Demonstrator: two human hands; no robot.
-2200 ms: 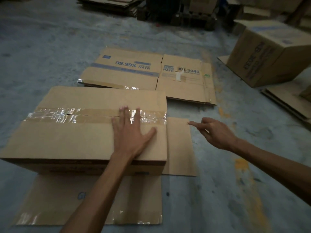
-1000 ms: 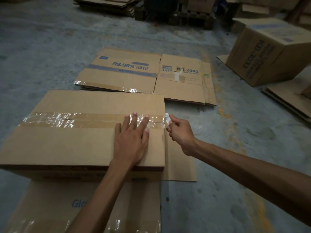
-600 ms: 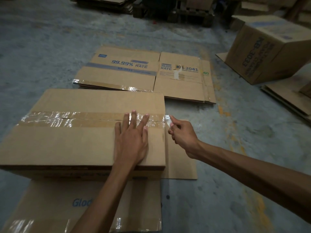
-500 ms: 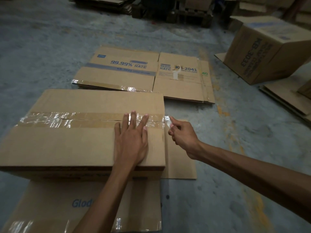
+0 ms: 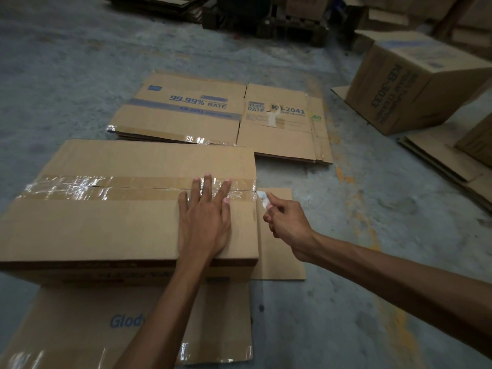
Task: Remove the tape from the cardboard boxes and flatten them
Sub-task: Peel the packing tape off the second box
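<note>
The box [image 5: 111,209] in front of you sits on the concrete floor [image 5: 66,75], filling the left and middle of your view, its plain brown top facing up and still closed. A wide band of clear tape [image 5: 80,186] runs across that top from the left edge to the right edge, covering the seam where the two flaps meet; it is glossy and wrinkled, brightest at the left end, and a thin dark line of the seam shows through it. The box rests on a flat sheet of cardboard [image 5: 80,328] with blue lettering and its own patches of shiny tape near your side. Your left hand [image 5: 203,222] lies flat and open on the right part of the top, palm down, fingers spread, the fingertips resting on the tape. Just past the box's right edge, your right hand [image 5: 286,222] is closed in a pinch, thumb and fingers gripping the loose tape end [image 5: 262,199], a small whitish tab lifted off the corner where the band comes over the edge. Under that hand another flat flap [image 5: 279,262] lies on the floor. Beyond the box lies a flattened carton [image 5: 221,115] printed "99.99% RATE" and "KB-2041". Far right, an upright box [image 5: 415,81] stands tilted, apart from yours.
</note>
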